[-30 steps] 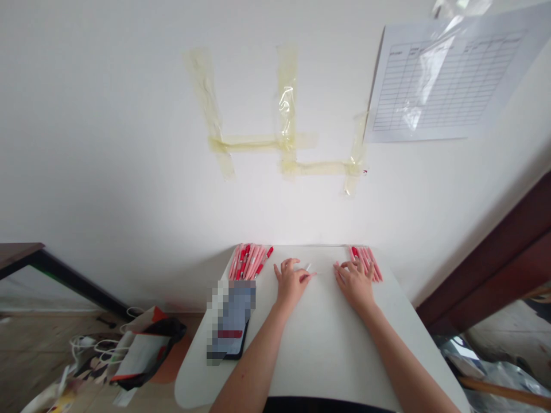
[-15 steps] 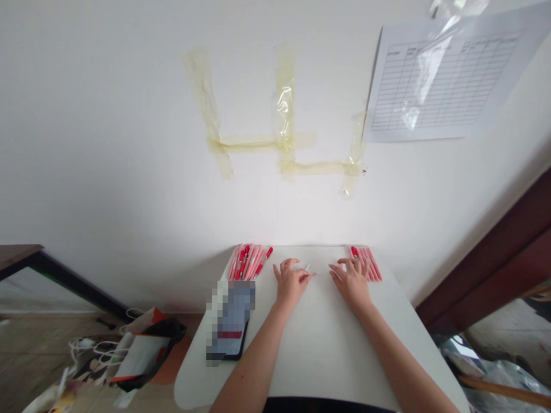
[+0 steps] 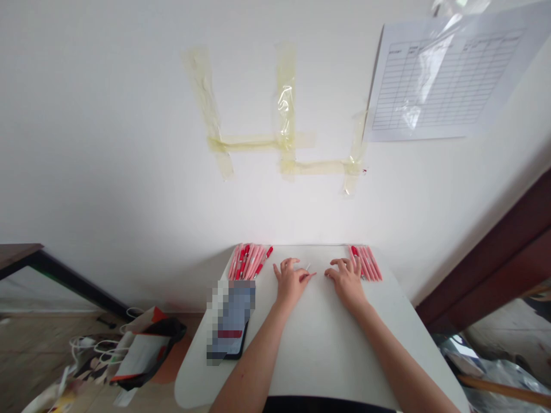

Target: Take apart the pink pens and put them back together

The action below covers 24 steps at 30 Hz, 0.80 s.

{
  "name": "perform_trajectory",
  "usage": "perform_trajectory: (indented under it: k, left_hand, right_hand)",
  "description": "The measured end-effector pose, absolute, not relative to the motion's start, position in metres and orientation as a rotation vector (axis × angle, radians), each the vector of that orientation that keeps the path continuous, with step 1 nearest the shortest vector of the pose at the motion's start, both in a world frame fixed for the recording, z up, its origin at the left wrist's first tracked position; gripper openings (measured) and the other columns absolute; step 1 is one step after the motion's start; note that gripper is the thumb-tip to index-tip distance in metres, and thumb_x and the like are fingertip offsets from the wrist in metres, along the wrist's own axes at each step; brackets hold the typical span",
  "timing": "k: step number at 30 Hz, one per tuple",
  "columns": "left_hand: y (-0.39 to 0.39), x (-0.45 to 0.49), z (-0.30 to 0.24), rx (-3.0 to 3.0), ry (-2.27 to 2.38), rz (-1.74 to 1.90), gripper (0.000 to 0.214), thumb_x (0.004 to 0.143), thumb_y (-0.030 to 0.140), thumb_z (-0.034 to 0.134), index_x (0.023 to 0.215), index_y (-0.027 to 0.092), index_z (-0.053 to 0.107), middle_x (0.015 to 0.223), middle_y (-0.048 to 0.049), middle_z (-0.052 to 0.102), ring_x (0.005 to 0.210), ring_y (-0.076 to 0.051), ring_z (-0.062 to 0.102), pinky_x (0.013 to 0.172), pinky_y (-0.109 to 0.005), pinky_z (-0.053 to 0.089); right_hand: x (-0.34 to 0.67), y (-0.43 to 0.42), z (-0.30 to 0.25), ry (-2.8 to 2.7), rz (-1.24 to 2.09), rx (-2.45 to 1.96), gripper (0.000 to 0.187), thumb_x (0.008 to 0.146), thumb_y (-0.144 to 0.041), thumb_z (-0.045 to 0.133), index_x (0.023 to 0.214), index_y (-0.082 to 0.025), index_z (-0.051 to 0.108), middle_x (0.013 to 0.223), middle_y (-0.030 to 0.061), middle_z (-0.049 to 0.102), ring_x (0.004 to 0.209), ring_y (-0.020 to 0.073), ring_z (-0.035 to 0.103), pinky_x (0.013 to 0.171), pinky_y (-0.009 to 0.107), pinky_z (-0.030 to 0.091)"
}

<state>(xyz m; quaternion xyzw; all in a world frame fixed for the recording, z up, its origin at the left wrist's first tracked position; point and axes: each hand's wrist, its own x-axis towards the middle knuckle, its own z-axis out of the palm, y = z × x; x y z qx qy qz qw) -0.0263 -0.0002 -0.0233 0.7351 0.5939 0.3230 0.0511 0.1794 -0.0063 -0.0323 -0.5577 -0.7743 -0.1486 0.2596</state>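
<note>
My left hand (image 3: 290, 282) is over the middle of the white table, thumb and forefinger pinched on a slim pink pen part (image 3: 313, 274). A thin pale stick (image 3: 307, 267) shows just beyond those fingertips; whether it is held or lies on the table I cannot tell. To the right, my right hand (image 3: 345, 281) has its fingers curled and the thumb close to the forefinger. Anything between them is too small to make out. Beside this hand lies a row of pink and red pens (image 3: 369, 264). A larger bunch of pens (image 3: 249, 262) rests left of my left hand.
A phone (image 3: 232, 321), partly blurred out, lies on the left of the white table (image 3: 318, 355). The wall (image 3: 129, 143) stands right behind the table. Bags (image 3: 146, 350) sit on the floor at left, and plastic wrapping (image 3: 499, 378) is at lower right.
My right hand has moved slightly left, away from the right row of pens, and its fingertips have drawn closer together. The left hand stays nearly still with the pink pen part.
</note>
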Motion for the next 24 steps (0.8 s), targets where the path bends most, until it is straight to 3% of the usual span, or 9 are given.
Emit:
perform_trajectory:
  k: [6,9,12,24]
  left_hand:
    - [0.000,-0.026,-0.023,2.224,1.809,0.987,0.012,0.082,0.041,0.072,0.080,0.031,0.077,0.128,-0.0038,0.059,0.130,-0.029,0.045,0.117,-0.073,0.013]
    - [-0.001,-0.026,-0.022,2.215,1.809,0.975,0.010,0.082,0.040,0.073,0.081,0.031,0.077,0.128,-0.0037,0.059,0.130,-0.029,0.045,0.117,-0.073,0.013]
    - [-0.001,-0.026,-0.021,2.219,1.809,0.972,0.008,0.082,0.038,0.074,0.080,0.031,0.077,0.128,-0.0032,0.059,0.129,-0.028,0.045,0.117,-0.073,0.013]
    - [-0.001,-0.025,-0.020,2.223,1.807,0.969,0.008,0.082,0.037,0.073,0.080,0.030,0.077,0.128,-0.0044,0.060,0.129,-0.029,0.045,0.117,-0.073,0.013]
  right_hand:
    - [0.191,-0.008,-0.030,-2.007,-0.426,-1.573,0.025,0.094,-0.019,0.054,0.105,-0.033,0.072,0.110,0.0036,0.066,0.114,0.0265,0.050,0.114,0.063,0.016]
    - [0.190,-0.012,-0.026,-1.957,-0.436,-1.614,0.015,0.093,-0.033,0.059,0.097,-0.029,0.074,0.108,0.0048,0.067,0.114,0.0285,0.050,0.114,0.063,0.016]
    - [0.188,-0.017,-0.023,-1.950,-0.422,-1.626,0.018,0.091,-0.041,0.063,0.091,-0.027,0.074,0.108,0.0049,0.067,0.117,0.0299,0.048,0.116,0.064,0.013]
    - [0.179,-0.017,-0.023,-1.941,-0.415,-1.645,0.021,0.091,-0.043,0.062,0.090,-0.026,0.074,0.107,0.0060,0.069,0.115,0.0299,0.050,0.116,0.064,0.011]
